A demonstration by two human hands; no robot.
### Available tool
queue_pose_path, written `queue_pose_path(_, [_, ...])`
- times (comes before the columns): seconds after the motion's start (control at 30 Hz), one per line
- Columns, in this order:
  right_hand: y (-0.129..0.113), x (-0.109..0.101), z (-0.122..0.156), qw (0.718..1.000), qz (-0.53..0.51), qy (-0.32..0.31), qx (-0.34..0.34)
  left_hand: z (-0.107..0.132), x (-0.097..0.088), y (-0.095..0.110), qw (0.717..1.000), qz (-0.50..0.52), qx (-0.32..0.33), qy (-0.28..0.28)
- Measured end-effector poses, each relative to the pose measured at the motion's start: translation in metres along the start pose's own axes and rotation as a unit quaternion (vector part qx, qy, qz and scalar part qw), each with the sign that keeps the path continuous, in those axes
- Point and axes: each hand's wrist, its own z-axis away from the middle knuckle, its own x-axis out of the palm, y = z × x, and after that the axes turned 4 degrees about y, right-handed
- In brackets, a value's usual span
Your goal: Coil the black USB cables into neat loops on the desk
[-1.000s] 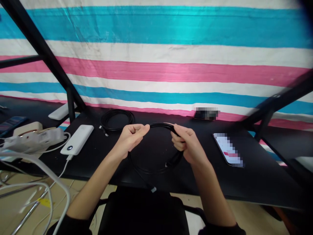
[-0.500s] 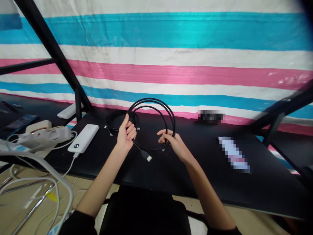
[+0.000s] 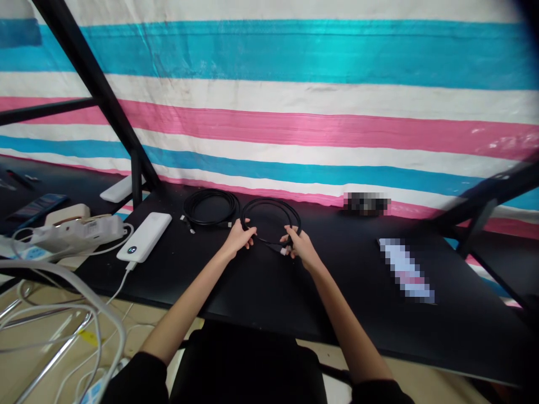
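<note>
Head view: cable [image 3: 269, 200], black table [image 3: 256, 297], striped sheet [image 3: 295, 101].

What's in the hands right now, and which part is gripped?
A coiled black cable: the left hand holds the loop's near left side, the right hand its near right side.

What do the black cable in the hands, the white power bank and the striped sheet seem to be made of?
The cable: likely soft plastic or rubber outside, satin black; it bends in smooth loops.
The power bank: probably hard plastic, smooth white, with rounded corners.
The striped sheet: probably thin plastic, glossy, given its glare and creases.
</note>
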Motion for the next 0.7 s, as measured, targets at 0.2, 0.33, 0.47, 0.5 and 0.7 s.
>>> queue_pose_path(0.2, [0.010,0.000,-0.013,0.998,0.038,0.043,-0.015,-0.020,-0.001,-0.006,0.995,-0.095,0.016,-0.003])
queue_pose_path(0.33, [0.015,-0.003,-0.023,0.996,0.011,0.079,-0.035,-0.028,-0.001,-0.003,0.984,-0.157,0.081,0.023])
queue_pose_path(0.47, [0.026,-0.007,-0.034,0.989,0.011,0.127,-0.073,-0.034,-0.024,0.007,0.942,-0.268,0.171,0.111])
queue_pose_path(0.5, [0.028,-0.007,-0.036,0.988,0.017,0.130,-0.084,-0.035,-0.032,0.009,0.927,-0.300,0.183,0.133])
queue_pose_path(0.7, [0.039,-0.011,-0.046,0.941,0.193,0.212,-0.177,-0.045,-0.065,0.003,0.875,-0.434,0.146,0.156])
